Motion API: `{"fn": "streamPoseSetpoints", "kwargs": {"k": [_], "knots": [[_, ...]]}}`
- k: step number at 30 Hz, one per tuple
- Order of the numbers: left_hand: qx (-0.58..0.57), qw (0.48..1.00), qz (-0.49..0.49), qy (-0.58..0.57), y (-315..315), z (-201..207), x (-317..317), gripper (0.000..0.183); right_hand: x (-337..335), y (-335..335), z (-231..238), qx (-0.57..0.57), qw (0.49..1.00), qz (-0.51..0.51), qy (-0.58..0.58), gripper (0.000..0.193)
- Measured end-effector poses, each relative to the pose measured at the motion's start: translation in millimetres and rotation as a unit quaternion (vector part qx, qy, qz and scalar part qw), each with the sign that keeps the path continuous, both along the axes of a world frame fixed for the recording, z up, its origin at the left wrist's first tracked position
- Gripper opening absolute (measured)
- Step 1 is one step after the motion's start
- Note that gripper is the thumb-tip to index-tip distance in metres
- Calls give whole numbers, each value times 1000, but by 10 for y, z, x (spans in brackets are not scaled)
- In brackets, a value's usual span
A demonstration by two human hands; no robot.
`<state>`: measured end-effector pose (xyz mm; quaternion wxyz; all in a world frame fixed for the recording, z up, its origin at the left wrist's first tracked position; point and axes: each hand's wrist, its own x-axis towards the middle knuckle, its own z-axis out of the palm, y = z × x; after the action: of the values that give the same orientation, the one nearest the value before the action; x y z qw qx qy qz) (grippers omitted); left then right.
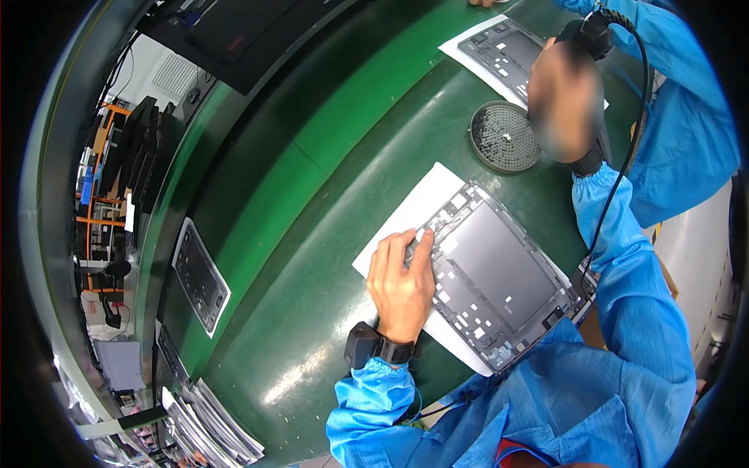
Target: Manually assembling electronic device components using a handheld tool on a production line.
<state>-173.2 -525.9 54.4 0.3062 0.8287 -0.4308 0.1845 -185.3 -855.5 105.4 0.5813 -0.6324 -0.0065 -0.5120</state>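
Since the grey device housing (499, 265) lies tilted to the sheet-and-bench lines at near right, open side up on a white sheet (409, 214), holding it firm is what matters. Left hand (402, 292) sits on its left edge, toward the far corner, thumb on the rim, fingers bent; can't tell if it's pinching or just resting. Best to press on solid frame only, off the small white tabs and the fine parts along that edge. Light, even pressure, so the housing doesn't skate on the paper.

Right hand (566, 109) is out at far right beside a round dark-grey dish (499, 165) with a gridded face. It's blurred: can't tell if it's open or closed, or holding anything.

Black cable (647, 78) runs down past the right sleeve (616, 210); keep it from dragging over the housing. Same for the blue smock (562, 390), bunched at the near edge.

Farther out: second housing (507, 51) beyond the dish, dark panel (201, 274) at left, stacked sheets (214, 421) near left, all around the green bench (328, 257).
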Motion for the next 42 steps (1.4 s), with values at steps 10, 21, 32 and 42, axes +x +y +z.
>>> {"fn": "streamPoseSetpoints", "kwargs": {"k": [10, 21, 32, 42], "knots": [[-79, 989, 71, 107, 41, -88, 46, 31, -52, 786, 454, 2, 995, 91, -29, 29], [-109, 983, 98, 114, 51, -178, 55, 35, 161, 2075, 35, 6, 948, 313, 54, 34], [-124, 980, 92, 125, 48, -180, 60, 35, 192, 2188, 32, 56, 952, 299, 45, 25], [-126, 979, 95, 127, 48, -160, 61, 35, 173, 2198, 37, 38, 946, 318, 54, 23]]}}
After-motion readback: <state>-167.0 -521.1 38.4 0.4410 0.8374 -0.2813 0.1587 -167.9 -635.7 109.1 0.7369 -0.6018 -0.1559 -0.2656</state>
